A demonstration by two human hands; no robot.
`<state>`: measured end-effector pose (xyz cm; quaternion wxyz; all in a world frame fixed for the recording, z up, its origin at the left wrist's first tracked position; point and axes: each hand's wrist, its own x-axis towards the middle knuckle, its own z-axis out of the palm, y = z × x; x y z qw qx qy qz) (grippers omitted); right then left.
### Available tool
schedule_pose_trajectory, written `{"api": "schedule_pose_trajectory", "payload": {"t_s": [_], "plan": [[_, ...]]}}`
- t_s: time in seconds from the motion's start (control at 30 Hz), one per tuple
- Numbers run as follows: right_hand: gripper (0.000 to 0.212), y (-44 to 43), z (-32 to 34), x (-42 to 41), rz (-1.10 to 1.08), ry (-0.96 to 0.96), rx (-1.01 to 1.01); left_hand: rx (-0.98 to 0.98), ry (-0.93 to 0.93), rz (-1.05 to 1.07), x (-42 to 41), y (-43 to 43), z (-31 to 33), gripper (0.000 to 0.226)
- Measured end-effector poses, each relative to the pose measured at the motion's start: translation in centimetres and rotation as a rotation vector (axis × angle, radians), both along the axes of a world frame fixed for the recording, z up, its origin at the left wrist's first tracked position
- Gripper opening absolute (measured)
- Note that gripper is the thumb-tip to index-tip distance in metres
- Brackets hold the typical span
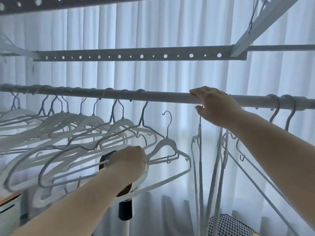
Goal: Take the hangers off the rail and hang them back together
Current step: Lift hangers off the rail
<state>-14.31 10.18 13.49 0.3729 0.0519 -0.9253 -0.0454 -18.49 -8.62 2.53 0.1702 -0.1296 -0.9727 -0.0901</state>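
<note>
A grey rail (162,96) runs across the view at chest height. Several white hangers (71,123) hang bunched along its left half. My left hand (127,160) is closed on one white hanger (167,145) below the rail; its hook is free of the rail and points up. My right hand (214,106) rests over the rail further right, fingers pinched on the hook of a hanger (199,150) that hangs edge-on. Two more hangers (281,113) hook on the rail at the far right.
A perforated metal bar (141,56) of the drying rack crosses above the rail. White curtains (170,31) fill the background. A standing fan (125,206) sits behind my left hand. A black-and-white patterned cloth (228,225) lies at the lower right, a white box (8,215) at the lower left.
</note>
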Motion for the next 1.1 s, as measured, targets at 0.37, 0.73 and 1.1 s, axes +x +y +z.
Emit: {"api": "schedule_pose_trajectory", "payload": {"t_s": [0.37,0.73,1.1], "plan": [[0.054,-2.6,-1.0,2.9,0.236,-0.004,0.079,0.077,-0.005,0.143,8.2,-4.8,-1.7,0.028],[0.032,-11.0,-2.7,8.9,0.447,-0.442,0.034,0.134,-0.029,0.196,19.3,-11.8,-3.6,0.04],[0.029,-15.6,-5.8,18.9,0.581,-0.665,-0.268,0.408,-0.033,0.231,29.9,-18.7,-6.9,0.014]]}}
